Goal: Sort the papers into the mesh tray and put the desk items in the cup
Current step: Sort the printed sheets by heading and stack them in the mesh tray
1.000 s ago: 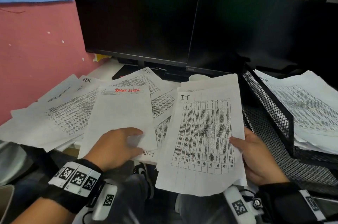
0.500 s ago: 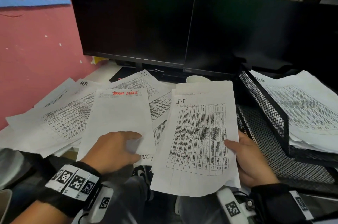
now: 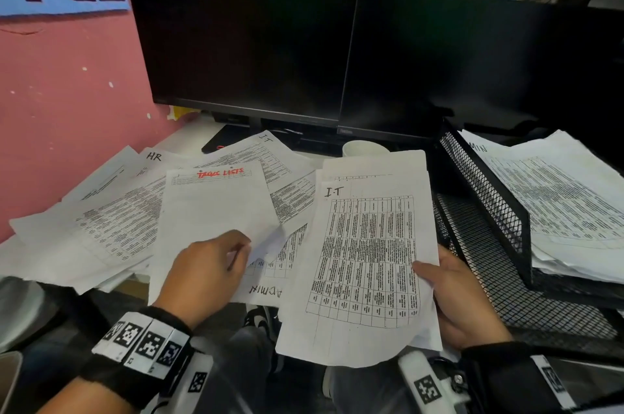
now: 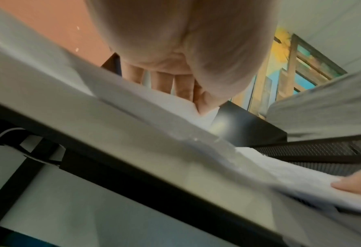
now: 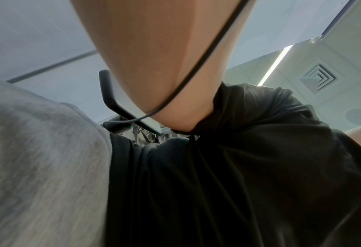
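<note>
Printed sheets lie fanned over the desk. My left hand pinches the lower right corner of the sheet headed "Task Lists" in red, and the corner curls up. In the left wrist view its fingers lie over the white paper. My right hand holds a small stack topped by the "I.T" table sheet, thumb on top, just left of the black mesh tray. A white cup peeks out behind that stack. The right wrist view shows only forearm and clothing.
Two dark monitors stand across the back of the desk, a pink wall on the left. The tray's upper tier holds a pile of sheets; its lower mesh floor is bare. An "ADMIN" sheet lies between my hands.
My left hand went from resting flat on the Task Lists sheet to pinching its lower right corner and curling it up. The right hand keeps holding the I.T stack.
</note>
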Demonstrator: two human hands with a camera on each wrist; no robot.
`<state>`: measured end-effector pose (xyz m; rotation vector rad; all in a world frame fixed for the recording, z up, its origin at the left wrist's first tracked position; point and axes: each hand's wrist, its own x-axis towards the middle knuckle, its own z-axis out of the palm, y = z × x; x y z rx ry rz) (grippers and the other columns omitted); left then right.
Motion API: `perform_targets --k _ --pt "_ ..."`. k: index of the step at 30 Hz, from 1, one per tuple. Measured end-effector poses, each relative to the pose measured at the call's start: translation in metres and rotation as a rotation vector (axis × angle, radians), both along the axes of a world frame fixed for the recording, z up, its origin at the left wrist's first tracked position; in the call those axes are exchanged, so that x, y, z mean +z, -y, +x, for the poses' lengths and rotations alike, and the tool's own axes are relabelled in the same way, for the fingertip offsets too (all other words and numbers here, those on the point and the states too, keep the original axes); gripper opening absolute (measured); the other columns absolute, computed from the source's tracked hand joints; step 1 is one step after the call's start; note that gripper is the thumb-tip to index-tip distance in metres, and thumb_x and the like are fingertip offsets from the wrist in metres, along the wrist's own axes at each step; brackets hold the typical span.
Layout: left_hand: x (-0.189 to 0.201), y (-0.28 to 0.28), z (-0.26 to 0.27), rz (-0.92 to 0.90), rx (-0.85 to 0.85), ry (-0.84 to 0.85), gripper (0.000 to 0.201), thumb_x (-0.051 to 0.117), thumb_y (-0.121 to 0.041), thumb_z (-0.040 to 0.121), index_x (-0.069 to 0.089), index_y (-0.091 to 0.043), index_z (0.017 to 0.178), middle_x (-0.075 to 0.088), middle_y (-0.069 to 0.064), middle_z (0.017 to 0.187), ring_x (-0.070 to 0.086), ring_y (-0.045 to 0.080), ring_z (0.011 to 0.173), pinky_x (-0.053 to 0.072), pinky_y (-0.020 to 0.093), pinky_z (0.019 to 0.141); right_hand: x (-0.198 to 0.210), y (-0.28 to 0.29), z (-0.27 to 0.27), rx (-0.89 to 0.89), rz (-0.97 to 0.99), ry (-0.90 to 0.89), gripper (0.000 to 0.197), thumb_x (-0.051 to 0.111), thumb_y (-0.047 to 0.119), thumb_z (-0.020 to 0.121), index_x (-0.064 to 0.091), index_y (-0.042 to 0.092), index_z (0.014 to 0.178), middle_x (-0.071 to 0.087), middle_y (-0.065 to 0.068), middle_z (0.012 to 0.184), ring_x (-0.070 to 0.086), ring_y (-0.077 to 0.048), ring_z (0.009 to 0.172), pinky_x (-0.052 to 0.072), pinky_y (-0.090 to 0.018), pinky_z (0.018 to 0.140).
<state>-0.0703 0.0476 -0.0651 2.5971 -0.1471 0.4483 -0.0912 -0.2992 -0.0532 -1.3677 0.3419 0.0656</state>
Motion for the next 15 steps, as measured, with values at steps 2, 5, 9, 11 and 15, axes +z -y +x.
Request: perform_targets --k 2,5,9,11,15 --pt "0.006 0.001 0.003 -0.1 0.038 0.03 0.003 0.068 -0.034 0.092 0.07 -0.033 0.089 0.075 -0.018 0.088 0.073 0.013 0.082 0.056 0.034 0.073 0.0 0.0 0.0 0.003 -0.005 0.0 0.046 0.047 -0.012 0.101 0.066 0.011 0.136 0.076 -0.022 0.122 0.073 -0.045 0.114 0.05 -0.068 0.105" --pt "0.012 0.004 0.007 -0.189 0.04 0.046 0.003 0.071 -0.032 0.091 0.071 -0.034 0.088 0.074 -0.021 0.088 0.072 0.006 0.084 0.051 0.026 0.071 0.002 -0.002 -0.001 0.0 -0.015 -0.003 0.044 0.047 -0.012 0.102 0.067 0.011 0.134 0.077 -0.022 0.12 0.073 -0.045 0.113 0.051 -0.067 0.105" --pt "0.014 0.007 0.007 -0.316 0.056 0.023 0.015 0.07 -0.025 0.093 0.062 -0.036 0.086 0.071 -0.018 0.076 0.064 -0.011 0.075 0.039 0.004 0.062 0.002 -0.002 -0.001 -0.006 -0.015 0.0 0.044 0.046 -0.012 0.102 0.068 0.012 0.132 0.078 -0.021 0.119 0.074 -0.044 0.112 0.052 -0.066 0.104" --pt "0.018 0.01 0.005 -0.404 0.071 0.033 0.018 0.071 -0.023 0.092 0.061 -0.037 0.087 0.071 -0.018 0.076 0.063 -0.015 0.076 0.039 0.001 0.061 0.001 -0.003 -0.001 -0.007 -0.009 0.0 0.044 0.046 -0.012 0.102 0.068 0.012 0.132 0.078 -0.021 0.119 0.074 -0.043 0.111 0.053 -0.065 0.104" --pt "0.033 0.035 -0.01 -0.52 -0.093 0.114 0.021 0.07 -0.019 0.093 0.064 -0.039 0.094 0.072 -0.025 0.088 0.068 -0.008 0.087 0.046 0.008 0.067 0.0 -0.009 -0.001 0.017 0.017 -0.001 0.04 0.047 -0.012 0.102 0.069 0.009 0.129 0.078 -0.021 0.117 0.076 -0.041 0.108 0.054 -0.062 0.102"
